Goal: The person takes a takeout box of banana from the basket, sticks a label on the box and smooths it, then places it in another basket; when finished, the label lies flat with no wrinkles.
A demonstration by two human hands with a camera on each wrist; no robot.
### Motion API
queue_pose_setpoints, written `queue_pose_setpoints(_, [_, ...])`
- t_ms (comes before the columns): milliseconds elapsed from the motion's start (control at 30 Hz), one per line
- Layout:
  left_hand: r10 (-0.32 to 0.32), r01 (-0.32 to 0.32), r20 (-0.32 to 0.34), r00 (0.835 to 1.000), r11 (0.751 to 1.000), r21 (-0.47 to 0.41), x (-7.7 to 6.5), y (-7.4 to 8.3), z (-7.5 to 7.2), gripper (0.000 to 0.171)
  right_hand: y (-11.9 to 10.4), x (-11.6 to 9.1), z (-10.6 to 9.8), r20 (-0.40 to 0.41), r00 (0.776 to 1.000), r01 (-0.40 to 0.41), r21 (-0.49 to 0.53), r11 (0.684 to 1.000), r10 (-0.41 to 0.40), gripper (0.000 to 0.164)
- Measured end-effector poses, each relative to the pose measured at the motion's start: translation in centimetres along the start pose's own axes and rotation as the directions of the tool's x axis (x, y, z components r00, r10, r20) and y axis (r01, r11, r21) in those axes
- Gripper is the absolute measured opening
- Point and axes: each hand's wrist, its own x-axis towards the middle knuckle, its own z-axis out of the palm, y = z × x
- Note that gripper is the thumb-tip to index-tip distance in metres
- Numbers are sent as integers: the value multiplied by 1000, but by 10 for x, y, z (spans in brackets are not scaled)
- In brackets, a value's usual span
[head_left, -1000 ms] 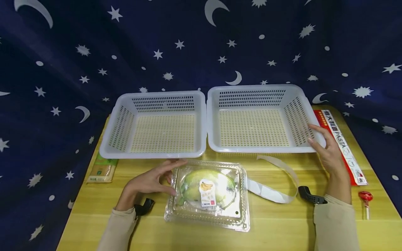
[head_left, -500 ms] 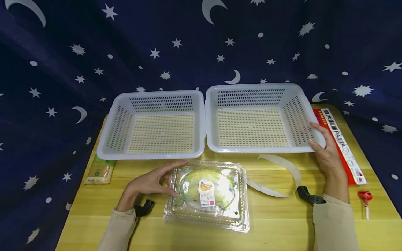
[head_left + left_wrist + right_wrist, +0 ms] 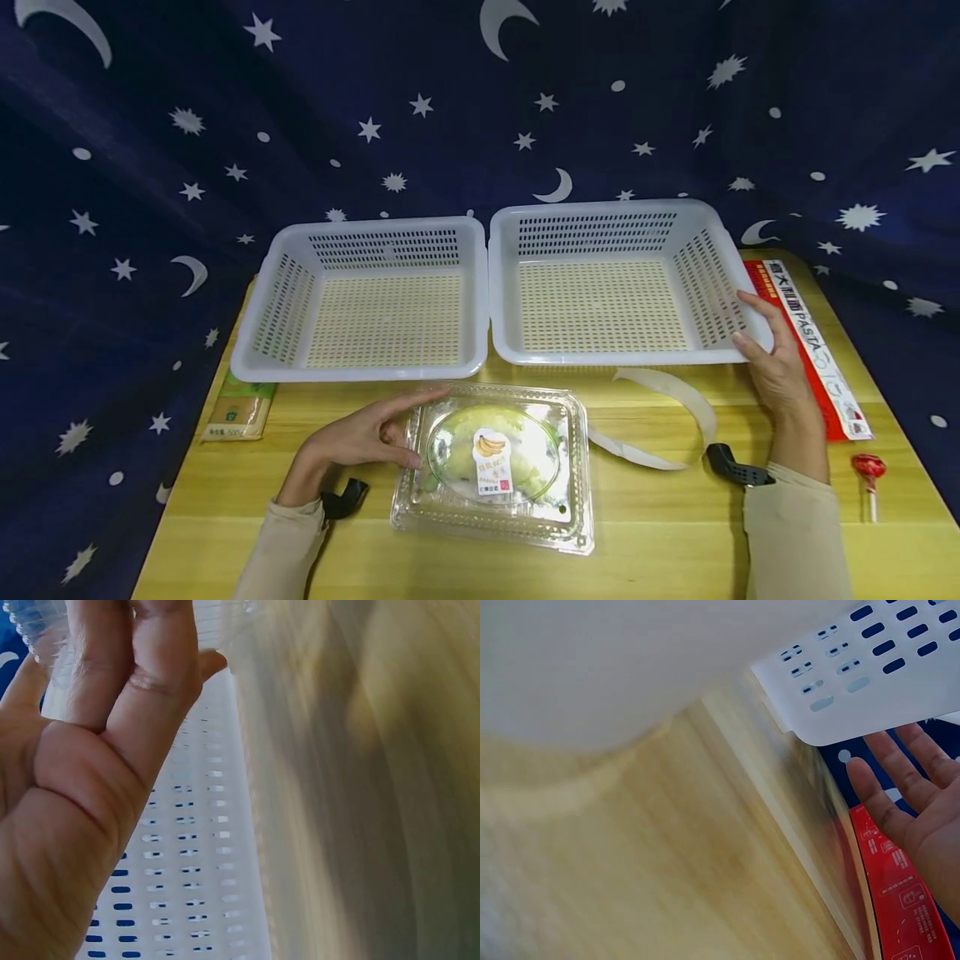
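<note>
My left hand (image 3: 356, 435) lies at the left side of a clear plastic clamshell box (image 3: 495, 525), thumb and index finger spread along its edge. A banana label (image 3: 492, 461) sits on its lid, with pale green-yellow contents showing through the glare. In the left wrist view, the left hand's fingers (image 3: 157, 682) overlap clear plastic at the top. My right hand (image 3: 782, 367) touches the right rim of the right white basket (image 3: 600, 358), thumb and index finger apart. The right wrist view shows that hand's fingers (image 3: 900, 765) loosely extended beside the basket wall (image 3: 832, 724).
Left of that basket stands another white slotted basket (image 3: 360, 372), their rims nearly meeting. A curled white strip (image 3: 693, 408) lies right of the box. A red pasta pack (image 3: 825, 358) and a lollipop (image 3: 868, 467) lie at right. A green-brown packet (image 3: 238, 408) is partly under the left basket.
The white strip has turned so its lower part looks narrower. The view has shifted slightly; both hands keep their places at the box and the basket.
</note>
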Motion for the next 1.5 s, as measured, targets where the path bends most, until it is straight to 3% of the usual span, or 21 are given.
queue_pose_setpoints(100, [11, -10, -11, 1000, 999, 35, 0, 0, 1, 82, 0, 0, 0, 5, 1000, -1, -12, 1000, 1, 55])
queue_pose_setpoints(267, [84, -83, -15, 996, 996, 34, 1, 0, 4, 78, -1, 0, 1, 4, 1000, -7, -32, 999, 7, 56])
queue_pose_setpoints(433, [101, -97, -77, 992, 993, 64, -3, 0, 7, 79, -2, 0, 1, 6, 1000, -10, -30, 999, 10, 56])
queue_pose_setpoints(767, [112, -123, -126, 986, 989, -83, -21, 13, 11, 82, -2, 1, 0, 5, 1000, 10, -15, 1000, -10, 55])
queue_pose_setpoints(967, [164, -169, -108, 981, 985, -39, -30, 30, 13, 81, -1, -2, -3, 7, 999, 38, 10, 999, -38, 54])
queue_pose_setpoints(1200, [225, -226, -19, 974, 972, -68, -36, 57, 8, 81, -2, -4, -4, -15, 1000, 18, -35, 999, -19, 55])
queue_pose_setpoints(1400, [314, -313, 26, 949, 949, -35, -25, 81, -8, 83, -4, -4, -3, -29, 999, -19, -156, 988, 15, 56])
queue_pose_setpoints(1500, [312, -310, 48, 949, 950, -50, -12, 91, -19, 84, -4, -3, -4, -33, 999, -23, -170, 985, 17, 56])
